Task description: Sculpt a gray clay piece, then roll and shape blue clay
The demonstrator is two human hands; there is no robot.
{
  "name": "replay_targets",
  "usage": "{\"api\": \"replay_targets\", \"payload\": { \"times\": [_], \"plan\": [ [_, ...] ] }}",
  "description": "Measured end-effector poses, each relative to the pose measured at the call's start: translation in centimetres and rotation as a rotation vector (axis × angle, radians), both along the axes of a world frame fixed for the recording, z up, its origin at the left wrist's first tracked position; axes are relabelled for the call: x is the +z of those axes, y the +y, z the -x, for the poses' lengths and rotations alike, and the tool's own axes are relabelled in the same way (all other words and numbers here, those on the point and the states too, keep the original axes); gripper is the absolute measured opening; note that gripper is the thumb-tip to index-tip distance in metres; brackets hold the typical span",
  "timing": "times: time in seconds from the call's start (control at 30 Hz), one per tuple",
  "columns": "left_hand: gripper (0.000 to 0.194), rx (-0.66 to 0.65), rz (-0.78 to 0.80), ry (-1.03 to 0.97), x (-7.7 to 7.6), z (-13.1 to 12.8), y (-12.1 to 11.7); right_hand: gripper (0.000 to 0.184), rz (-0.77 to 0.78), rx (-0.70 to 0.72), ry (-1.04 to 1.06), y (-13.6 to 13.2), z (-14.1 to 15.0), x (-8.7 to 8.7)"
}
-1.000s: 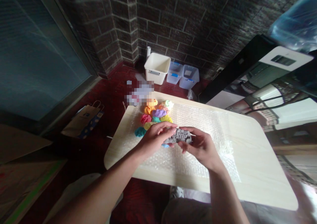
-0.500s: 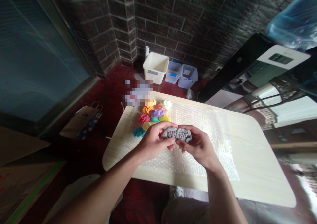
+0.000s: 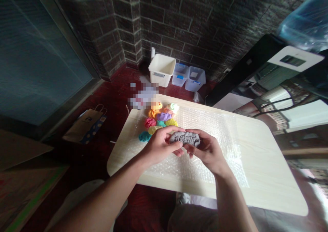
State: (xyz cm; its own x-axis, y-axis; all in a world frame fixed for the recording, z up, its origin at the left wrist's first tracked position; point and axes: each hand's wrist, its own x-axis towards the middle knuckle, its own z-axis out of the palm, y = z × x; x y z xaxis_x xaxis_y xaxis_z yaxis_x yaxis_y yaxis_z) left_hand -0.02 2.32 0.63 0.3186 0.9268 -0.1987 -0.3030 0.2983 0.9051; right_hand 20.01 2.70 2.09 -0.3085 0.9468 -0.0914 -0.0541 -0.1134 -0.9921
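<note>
Sliding off the top face since a second ago, the thumb of the left hand (image 3: 159, 145) is now lying along the near edge of the grey modelling-clay slab (image 3: 185, 138), which is hanging above the bubble wrap (image 3: 205, 122) on the worktop (image 3: 269, 163). With fingers partly bent, the left hand is gripping the slab's left end, while the right hand (image 3: 209, 151) is curling likewise and holding the right end between thumb and fingers. Shaping is apparently well along: rows of small bumps are already filling the middle of the slab, its ends are looking plainer, and what is remaining is staying unclear. Coloured clay lumps (image 3: 164, 116) are lying beyond the left hand, seemingly unshaped. The slab's long axis is running left to right, nearly level across the view, its bumpy face pointing upward
</note>
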Motion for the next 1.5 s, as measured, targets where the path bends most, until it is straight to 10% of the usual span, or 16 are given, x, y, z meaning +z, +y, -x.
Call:
{"api": "replay_targets", "payload": {
  "times": [0.77, 1.23, 1.5],
  "plan": [
    [0.054, 0.063, 0.071, -0.132, -0.1, 0.8, 0.6, 0.061, 0.019, -0.067, 0.084, 0.4, -1.6, -0.2],
    [0.046, 0.124, 0.011, -0.065, -0.1, 0.9, 1.1, 0.037, 0.049, -0.142, 0.112, 0.6, -2.0, -0.8],
    [0.045, 0.238, 0.029, -0.037, -0.2, 1.1, 1.1, 0.03, 0.053, -0.438, 0.253, 1.7, -3.0, -1.7]
  ]
}}
